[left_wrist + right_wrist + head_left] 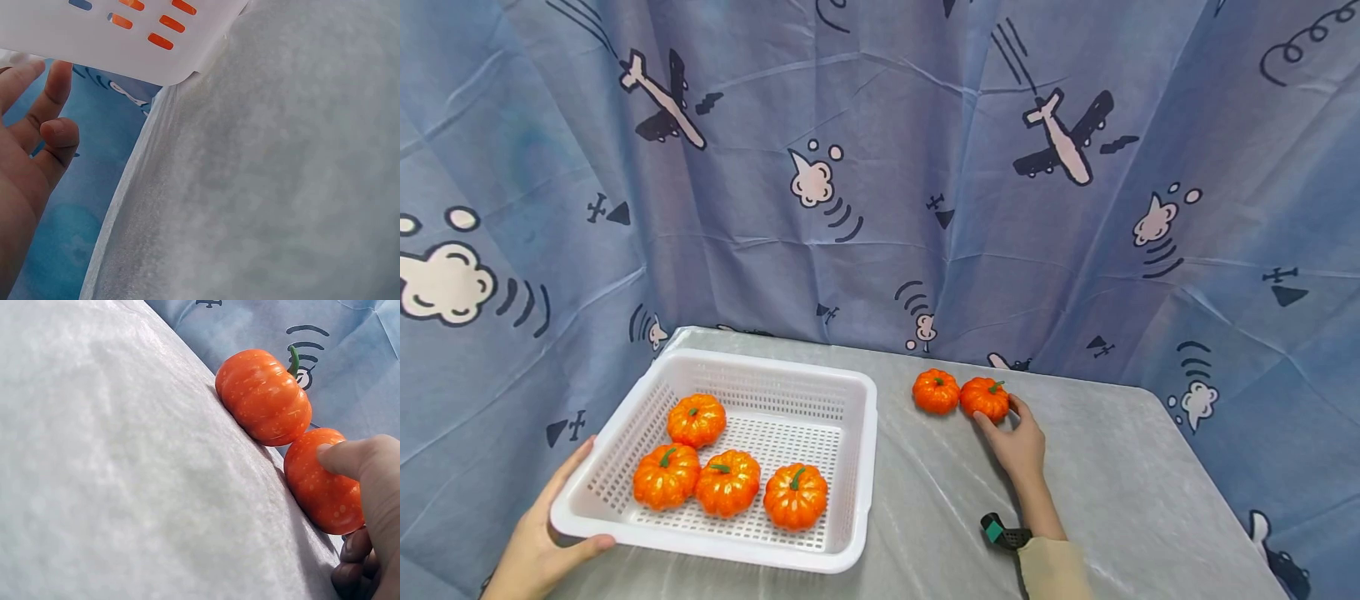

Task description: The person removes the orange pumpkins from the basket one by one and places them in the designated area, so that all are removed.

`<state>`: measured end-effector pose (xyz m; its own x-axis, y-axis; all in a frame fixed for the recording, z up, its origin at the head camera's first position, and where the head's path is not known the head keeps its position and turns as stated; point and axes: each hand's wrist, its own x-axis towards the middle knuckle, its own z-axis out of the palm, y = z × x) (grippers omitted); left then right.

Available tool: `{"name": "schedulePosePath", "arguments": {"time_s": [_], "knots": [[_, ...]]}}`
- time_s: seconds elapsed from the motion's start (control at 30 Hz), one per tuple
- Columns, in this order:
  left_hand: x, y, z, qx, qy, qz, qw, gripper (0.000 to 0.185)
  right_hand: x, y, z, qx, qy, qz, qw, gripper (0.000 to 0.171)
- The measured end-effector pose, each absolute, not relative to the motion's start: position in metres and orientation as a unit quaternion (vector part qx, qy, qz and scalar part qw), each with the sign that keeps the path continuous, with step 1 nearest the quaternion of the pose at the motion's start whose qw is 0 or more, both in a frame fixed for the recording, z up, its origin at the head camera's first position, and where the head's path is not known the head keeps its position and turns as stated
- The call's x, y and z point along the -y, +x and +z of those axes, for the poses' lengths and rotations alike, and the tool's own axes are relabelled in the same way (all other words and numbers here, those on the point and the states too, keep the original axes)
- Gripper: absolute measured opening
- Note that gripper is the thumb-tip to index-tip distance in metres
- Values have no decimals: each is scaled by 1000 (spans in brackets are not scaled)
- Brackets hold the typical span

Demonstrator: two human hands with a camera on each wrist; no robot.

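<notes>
Fingers of right hand (pixel 1018 446) grasping pumpkin (pixel 985 398), second pumpkin (pixel 936 391) touching, left hand (pixel 542 533) gripping basket (pixel 861 467) corner

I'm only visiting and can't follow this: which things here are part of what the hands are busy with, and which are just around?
In use:
- right hand, fingers on the nearer pumpkin
- second pumpkin, touching it
- left hand, holding the white basket by its corner
- four pumpkins in the basket

Just around:
- grey table cover
- blue aeroplane curtain
- wrist strap
</notes>
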<state>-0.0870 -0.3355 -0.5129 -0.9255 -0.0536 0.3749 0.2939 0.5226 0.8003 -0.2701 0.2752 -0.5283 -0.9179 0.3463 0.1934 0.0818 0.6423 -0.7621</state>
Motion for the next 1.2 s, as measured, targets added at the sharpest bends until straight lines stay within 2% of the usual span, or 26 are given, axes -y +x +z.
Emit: {"name": "schedulePosePath", "arguments": {"time_s": [0.3, 0.57, 0.97, 1.2], "knots": [[334, -87, -513, 854, -68, -482, 184, 127, -274, -268, -525, 890, -121, 409, 163, 83], [334, -87, -514, 852, -71, -485, 186, 127, -275, -268, -521, 876, -115, 424, 199, 80], [334, -87, -514, 844, -90, -490, 197, 127, -258, -261, -477, 859, -84, 434, 257, 76], [335, -88, -512, 846, -89, -488, 197, 126, -217, -250, -454, 850, -28, 476, 225, 77]]}}
